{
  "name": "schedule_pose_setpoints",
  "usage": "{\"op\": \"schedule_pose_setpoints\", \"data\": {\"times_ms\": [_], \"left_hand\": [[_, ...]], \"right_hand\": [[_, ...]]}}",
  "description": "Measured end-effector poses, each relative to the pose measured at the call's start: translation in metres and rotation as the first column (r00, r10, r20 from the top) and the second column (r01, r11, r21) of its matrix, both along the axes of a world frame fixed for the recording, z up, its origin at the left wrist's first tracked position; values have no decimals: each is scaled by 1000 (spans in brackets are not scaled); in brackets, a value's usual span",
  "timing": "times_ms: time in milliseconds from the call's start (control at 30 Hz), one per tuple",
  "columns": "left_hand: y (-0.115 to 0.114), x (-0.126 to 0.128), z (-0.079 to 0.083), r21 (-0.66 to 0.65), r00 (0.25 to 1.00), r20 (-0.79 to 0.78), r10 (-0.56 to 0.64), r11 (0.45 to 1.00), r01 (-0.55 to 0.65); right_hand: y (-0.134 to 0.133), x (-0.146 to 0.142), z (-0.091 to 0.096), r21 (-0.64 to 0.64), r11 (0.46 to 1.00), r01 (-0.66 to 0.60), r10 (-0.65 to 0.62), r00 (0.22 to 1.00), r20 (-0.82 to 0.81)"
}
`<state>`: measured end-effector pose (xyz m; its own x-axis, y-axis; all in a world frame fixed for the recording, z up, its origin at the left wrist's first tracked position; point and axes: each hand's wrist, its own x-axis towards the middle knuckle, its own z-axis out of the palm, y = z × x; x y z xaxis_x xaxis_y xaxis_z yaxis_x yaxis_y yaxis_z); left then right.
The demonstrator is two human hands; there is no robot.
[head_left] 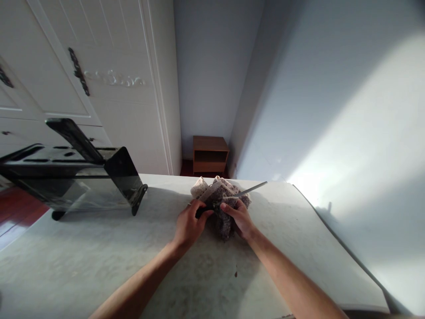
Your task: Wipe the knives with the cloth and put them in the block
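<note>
Near the far edge of the table, my left hand (191,223) is closed around the dark handle of a knife (253,188). The knife's thin pale blade slants up to the right, its tip pointing away from me. A fuzzy brown and beige cloth (224,226) is bunched around the part of the blade nearest the handle. My right hand (241,218) grips this cloth, thumb on top, pressing it about the blade. Part of the blade and the fingers under the cloth are hidden.
A black knife block (79,190) with clear sides and a slotted top stands on the pale table (149,270) at left. A small dark spot (236,274) marks the tabletop. Beyond are a white wardrobe (126,110) and a brown nightstand (210,153). The wall (348,133) borders the right.
</note>
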<state>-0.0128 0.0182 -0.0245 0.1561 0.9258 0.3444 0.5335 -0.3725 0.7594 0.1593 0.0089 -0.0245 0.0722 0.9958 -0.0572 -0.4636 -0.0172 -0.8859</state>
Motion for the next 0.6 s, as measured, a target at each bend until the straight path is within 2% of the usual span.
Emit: {"op": "schedule_pose_setpoints", "data": {"times_ms": [300, 600], "left_hand": [[-2, 0, 3, -12, 999, -36, 32, 999, -32], [-1, 0, 2, -20, 999, 1, 40, 999, -40]], "right_hand": [[-2, -1, 5, -13, 1000, -11, 11, 999, -36], [1, 3, 7, -13, 996, -89, 88, 993, -77]]}}
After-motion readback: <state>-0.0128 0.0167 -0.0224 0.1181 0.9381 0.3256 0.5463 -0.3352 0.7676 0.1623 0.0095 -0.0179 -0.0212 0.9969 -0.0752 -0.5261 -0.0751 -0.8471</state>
